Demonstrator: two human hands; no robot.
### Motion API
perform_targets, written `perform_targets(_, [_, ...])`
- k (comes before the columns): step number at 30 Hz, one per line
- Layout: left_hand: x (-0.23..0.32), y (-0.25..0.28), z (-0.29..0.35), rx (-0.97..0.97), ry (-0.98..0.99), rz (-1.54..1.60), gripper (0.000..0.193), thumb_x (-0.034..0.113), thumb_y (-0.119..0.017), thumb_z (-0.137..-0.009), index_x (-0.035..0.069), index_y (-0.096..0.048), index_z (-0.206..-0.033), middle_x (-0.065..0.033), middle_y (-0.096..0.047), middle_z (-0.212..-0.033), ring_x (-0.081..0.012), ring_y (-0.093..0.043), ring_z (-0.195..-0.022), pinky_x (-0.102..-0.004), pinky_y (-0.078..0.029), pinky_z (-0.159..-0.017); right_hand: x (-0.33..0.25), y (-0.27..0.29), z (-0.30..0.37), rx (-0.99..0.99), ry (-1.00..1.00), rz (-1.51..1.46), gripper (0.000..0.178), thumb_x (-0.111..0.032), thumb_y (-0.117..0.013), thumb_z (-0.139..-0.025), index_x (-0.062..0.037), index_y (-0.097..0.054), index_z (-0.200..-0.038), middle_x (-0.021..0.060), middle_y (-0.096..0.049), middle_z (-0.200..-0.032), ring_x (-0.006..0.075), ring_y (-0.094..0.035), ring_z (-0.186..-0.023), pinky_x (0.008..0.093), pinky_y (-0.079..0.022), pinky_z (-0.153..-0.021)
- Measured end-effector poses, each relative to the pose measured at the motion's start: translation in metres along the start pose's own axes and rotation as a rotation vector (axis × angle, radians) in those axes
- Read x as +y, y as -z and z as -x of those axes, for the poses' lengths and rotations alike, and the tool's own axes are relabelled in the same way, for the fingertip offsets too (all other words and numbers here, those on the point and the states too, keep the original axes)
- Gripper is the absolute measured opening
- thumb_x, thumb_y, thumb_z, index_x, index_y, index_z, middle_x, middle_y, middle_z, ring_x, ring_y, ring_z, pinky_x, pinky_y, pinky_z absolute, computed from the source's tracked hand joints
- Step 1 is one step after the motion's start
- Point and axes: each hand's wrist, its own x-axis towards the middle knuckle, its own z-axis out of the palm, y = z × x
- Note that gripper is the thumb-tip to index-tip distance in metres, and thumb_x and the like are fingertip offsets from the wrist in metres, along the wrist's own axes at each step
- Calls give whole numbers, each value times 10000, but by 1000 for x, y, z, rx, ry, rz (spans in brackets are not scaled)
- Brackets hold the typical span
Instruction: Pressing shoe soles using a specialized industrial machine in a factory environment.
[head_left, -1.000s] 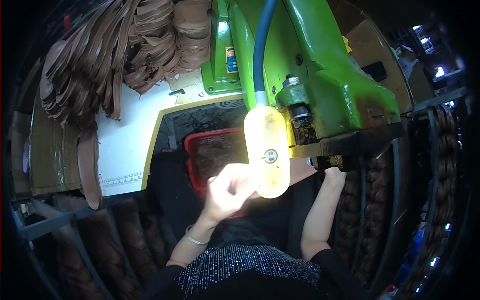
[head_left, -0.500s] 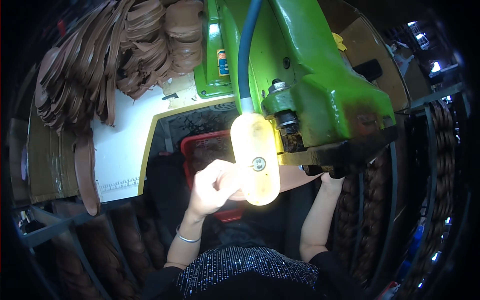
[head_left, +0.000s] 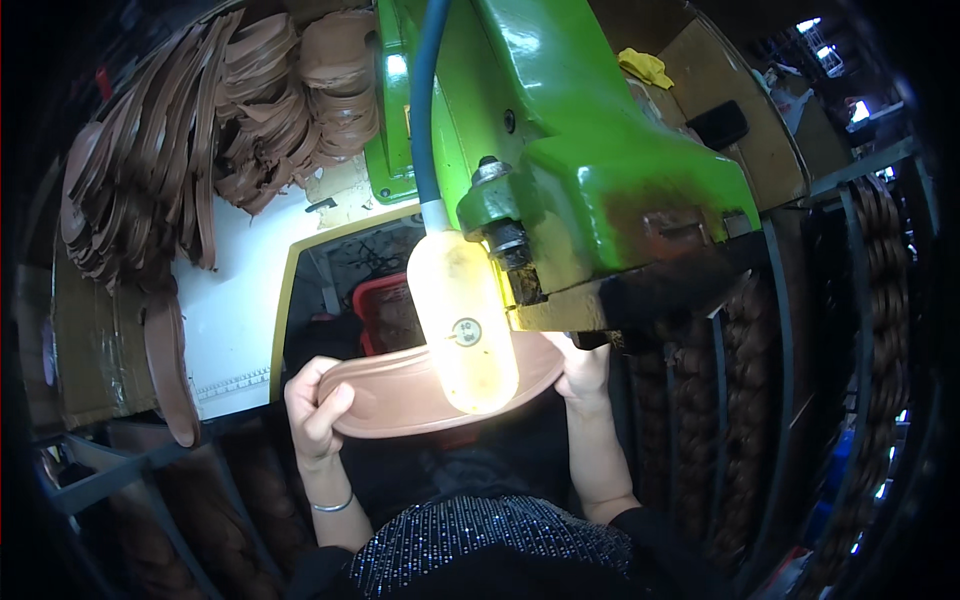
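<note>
A brown shoe sole [head_left: 385, 395] is stretched between my two hands, its broad face up. My left hand [head_left: 318, 408] is closed around its left end, thumb on top. At the other end my right hand [head_left: 583, 370] pinches the sole, its fingers partly hidden under the machine head. An oblong glowing lamp [head_left: 462, 310] on a blue hose hangs over the sole and covers its middle. Just right of the lamp is the dark working end of a green machine [head_left: 610, 150].
Piles of brown soles [head_left: 150, 150] lie on the white tabletop [head_left: 225, 300] at the left, and one long sole [head_left: 167, 360] hangs over its edge. A red basket [head_left: 385, 305] stands below. Racks of brown soles [head_left: 745, 400] line the right. A cardboard box [head_left: 745, 85] stands behind.
My left hand has moved left and my right hand has come out from under the machine, so much more of the sole shows. The whole view has shifted slightly.
</note>
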Motion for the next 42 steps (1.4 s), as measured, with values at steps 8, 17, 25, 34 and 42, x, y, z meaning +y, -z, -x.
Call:
perform_targets(8, [-19,9,44,-652,352,-290,328,56,-692,-780,-38,-557,-1064,-74,-647,-963,-102,-596,-893,-233,-462,-800,-15,-31,-11,-213,-40,199,425,26,-766,-655,5,-570,-1032,59,-592,-980,133,-571,-882,273,-487,-787])
perform_targets(17, [-41,-139,-13,-127,-124,-254,332,136,-593,-875,-36,-541,-1154,-104,-600,-1060,-186,-562,-990,-290,-422,-894,-2,12,40,-178,30,492,610,-70,-768,-687,13,-430,-1189,116,-548,-1122,189,-533,-1056,311,-428,-910])
perform_targets(25, [-34,-147,1,-59,-177,-84,305,73,-588,-869,-43,-525,-1144,-101,-582,-1079,-175,-552,-993,-280,-412,-900,-22,101,128,125,-349,188,431,-98,-746,-644,61,-560,-998,133,-634,-951,182,-621,-821,295,-507,-761])
perform_targets(34, [-18,-111,-7,-103,-120,11,308,9,-618,-783,-75,-569,-1074,-107,-644,-996,-135,-611,-871,-255,-479,-799,-72,73,8,143,-44,186,318,-115,-676,-726,11,-526,-976,65,-585,-887,116,-557,-812,239,-440,-766])
perform_targets(42, [-37,-112,-21,-187,-229,-146,278,6,-632,-769,-74,-597,-1033,-106,-662,-944,-140,-630,-839,-261,-498,-764,-62,99,-3,87,35,156,364,-121,-671,-747,11,-513,-1047,91,-579,-984,156,-546,-931,275,-417,-849])
